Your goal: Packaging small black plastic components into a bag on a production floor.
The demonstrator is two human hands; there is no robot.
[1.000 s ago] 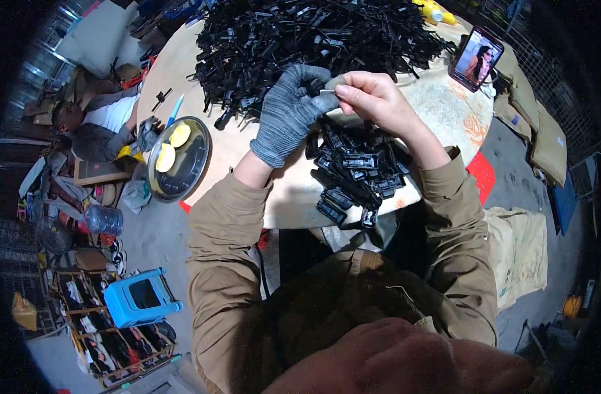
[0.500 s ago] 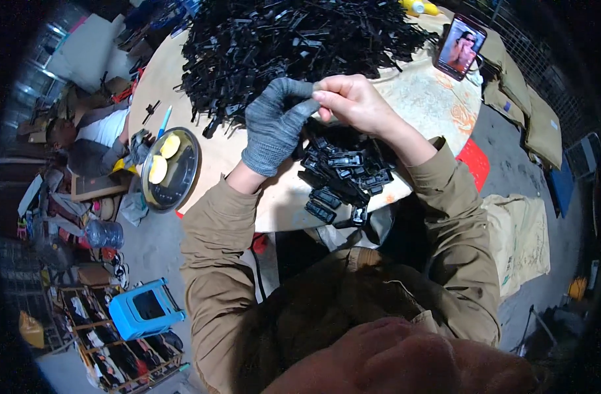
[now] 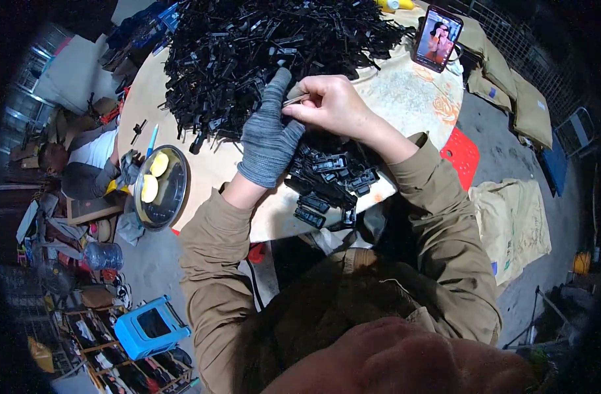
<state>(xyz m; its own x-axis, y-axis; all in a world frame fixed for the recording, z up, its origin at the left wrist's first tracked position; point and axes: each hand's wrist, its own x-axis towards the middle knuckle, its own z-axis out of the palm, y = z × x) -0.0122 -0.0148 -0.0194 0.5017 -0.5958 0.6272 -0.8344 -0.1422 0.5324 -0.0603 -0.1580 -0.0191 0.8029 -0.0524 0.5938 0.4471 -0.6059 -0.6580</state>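
My left hand [image 3: 267,134], in a grey knitted glove, is at the near edge of a big heap of small black plastic parts [image 3: 261,46]. One finger stretches toward the heap, and the thumb stands apart. Close against the glove, my bare right hand [image 3: 330,105] is closed in a pinch. A thin pale bit shows at its fingertips, too small to name; whether it belongs to the glove I cannot tell. Below both hands, near the table's front edge, lies a smaller pile of black plastic clip-like pieces [image 3: 330,174].
On the round table [image 3: 208,177], a metal dish [image 3: 172,203] with yellow-and-white pieces stands left, beside a light-blue pen [image 3: 152,141]. A lit phone [image 3: 437,39] leans at the far right. Another person [image 3: 93,154] is at the left. A red stool [image 3: 459,157] shows right.
My left hand has gone from a pinch beside the right fingertips to a stretched-out finger. The right hand has shifted left and slightly down, still pinching. The whole view has shifted a little.
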